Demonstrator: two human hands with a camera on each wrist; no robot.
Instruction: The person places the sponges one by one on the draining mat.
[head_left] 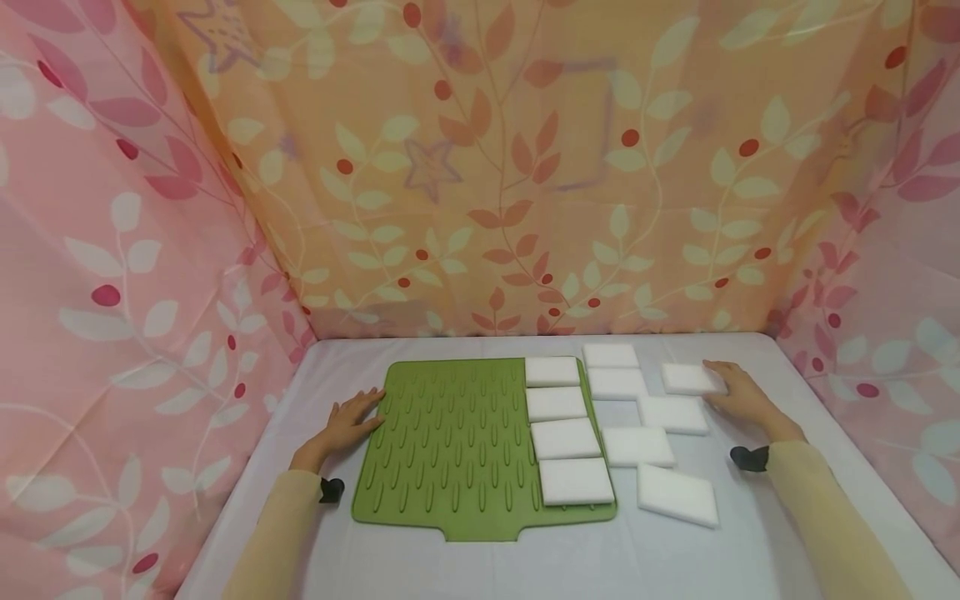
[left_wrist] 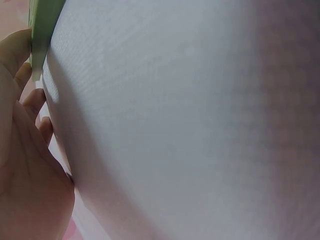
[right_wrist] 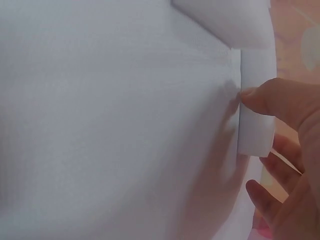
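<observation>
A green mat point(head_left: 450, 442) with raised oval ridges lies on the table, a short tab at its near edge. In a column down its right side are several white sponges point(head_left: 576, 482). My left hand point(head_left: 347, 429) rests at the mat's left edge with fingers spread and touching it; the left wrist view shows the fingers point(left_wrist: 20, 47) against the green rim. At the right, my right hand point(head_left: 742, 400) pinches the right end of a white sponge point(head_left: 686, 378), thumb on the near side. That sponge point(right_wrist: 256, 105) appears in the right wrist view, its far side partly hidden.
More white sponges point(head_left: 637, 447) lie loosely to the right of the mat, some touching or overlapping each other. A white cloth covers the table point(head_left: 405, 567). Patterned curtains point(head_left: 487, 167) stand at the back and both sides. Each wrist carries a small black device point(head_left: 748, 458).
</observation>
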